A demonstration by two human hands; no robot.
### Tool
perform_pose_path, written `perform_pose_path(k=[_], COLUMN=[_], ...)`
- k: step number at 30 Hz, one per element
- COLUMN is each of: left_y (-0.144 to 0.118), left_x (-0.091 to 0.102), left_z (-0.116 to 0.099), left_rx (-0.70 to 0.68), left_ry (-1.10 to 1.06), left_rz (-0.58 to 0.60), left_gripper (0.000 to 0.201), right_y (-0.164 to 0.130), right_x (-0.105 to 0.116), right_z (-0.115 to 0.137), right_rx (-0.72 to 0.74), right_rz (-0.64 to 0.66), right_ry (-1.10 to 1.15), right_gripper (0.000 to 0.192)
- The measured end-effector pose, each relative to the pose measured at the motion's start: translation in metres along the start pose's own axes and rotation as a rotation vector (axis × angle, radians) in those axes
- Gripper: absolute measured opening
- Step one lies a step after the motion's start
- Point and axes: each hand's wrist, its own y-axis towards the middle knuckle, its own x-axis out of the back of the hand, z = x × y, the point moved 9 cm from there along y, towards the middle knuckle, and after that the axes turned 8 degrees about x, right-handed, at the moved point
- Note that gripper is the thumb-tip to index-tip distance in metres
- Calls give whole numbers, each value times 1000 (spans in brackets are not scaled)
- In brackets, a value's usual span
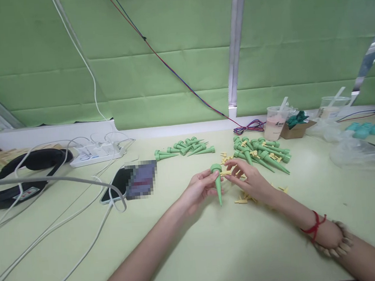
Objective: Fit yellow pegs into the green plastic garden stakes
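Observation:
My left hand point(200, 187) grips a green plastic cone spike point(218, 185) near its wide top, tip pointing down toward the table. My right hand point(250, 181) pinches a small yellow plastic piece point(227, 172) and holds it against the side of the spike's head. Loose yellow pieces point(242, 200) lie on the table under and around my right hand. One pile of green spikes point(184, 149) lies behind my left hand. A second pile of green spikes mixed with yellow pieces point(263, 153) lies behind my right hand.
A phone point(120, 183) lies left of my hands, with white cables point(85, 246) crossing the table. A power strip point(95, 154) and a black headset point(23, 177) sit at far left. Two drink cups point(275, 122), a small box point(294, 129) and clear plastic bags point(355, 150) stand at right.

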Motion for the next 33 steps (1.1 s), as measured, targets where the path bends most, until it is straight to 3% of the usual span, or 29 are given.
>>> perform_pose_path(k=[4, 9, 15, 21, 24, 27, 31, 33], left_y=[-1, 0, 0, 0, 0, -3, -12, -12], left_x=[-3, 2, 1, -9, -8, -3, -1, -2], left_z=[2, 4, 9, 8, 4, -6, -23, -23], left_rx=[42, 44, 74, 39, -27, -192, -423, -427], left_ry=[-20, -81, -65, 33, 94, 236, 435, 424], left_rz=[7, -9, -3, 76, 47, -71, -246, -245], left_gripper=[15, 12, 16, 23, 35, 45, 42, 42], right_y=[0, -1, -1, -1, 0, -1, -5, -6], right_x=[-4, 2, 1, 0, -1, -5, -20, -20], right_z=[5, 8, 16, 23, 24, 13, 0, 0], right_rx=[94, 107, 211, 252, 186, -17, -255, -278], right_rz=[43, 1, 20, 33, 20, -7, 5, 0], right_ry=[-45, -57, -145, -191, -102, 70, 408, 447], right_gripper=[22, 23, 19, 26, 31, 38, 44, 45])
